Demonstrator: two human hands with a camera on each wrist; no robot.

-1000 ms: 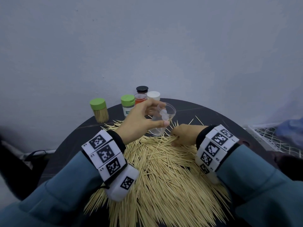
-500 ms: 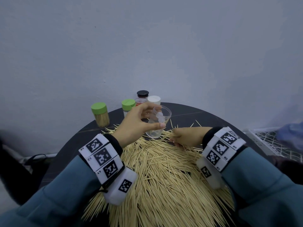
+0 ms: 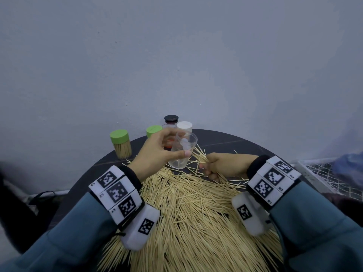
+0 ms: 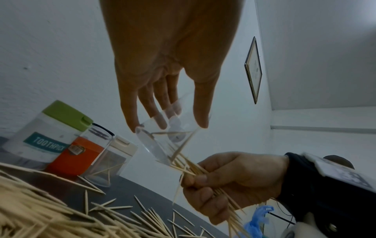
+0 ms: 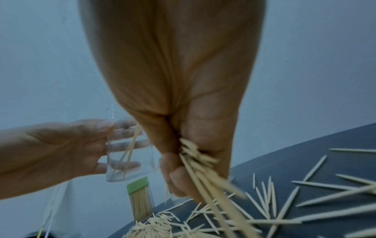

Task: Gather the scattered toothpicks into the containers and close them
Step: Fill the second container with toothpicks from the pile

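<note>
Clear plastic, the open container (image 3: 181, 151) is held tilted above the dark round table (image 3: 231, 140) at about 12 o'clock from the great heap of scattered toothpicks (image 3: 192, 213); the left hand (image 3: 157, 152) grips it, thumb on the near wall and fingers curled round the far wall. At 3 o'clock from the container, the right hand (image 3: 222, 166) is closed round a bundle of toothpicks (image 3: 197, 158) whose tips reach the container's mouth. The left wrist view alone shows two or three toothpicks already inside the container (image 4: 162, 143), and a printed word, TOOTHPICK, on the green-lidded jar (image 4: 50, 133) standing by an orange-labelled jar (image 4: 78, 157) and a clear cream-lidded jar (image 4: 111, 162) holding a few sticks. From the head view these three (image 3: 153, 130) (image 3: 170, 122) (image 3: 184, 126) are partly masked by the left hand, at 11 to 12 o'clock on the table. A full green-capped jar (image 3: 120, 143) stands apart at 10 o'clock; the right wrist view shows it (image 5: 140, 199) below the container (image 5: 126, 154). In that view the bundle's (image 5: 201, 169) near ends are blurred and the right hand's (image 5: 179, 112) fingertips are mostly hidden. A white wire rack (image 3: 330, 173) is cut off at 3 o'clock. A framed picture (image 4: 253, 70) hangs on the wall.
</note>
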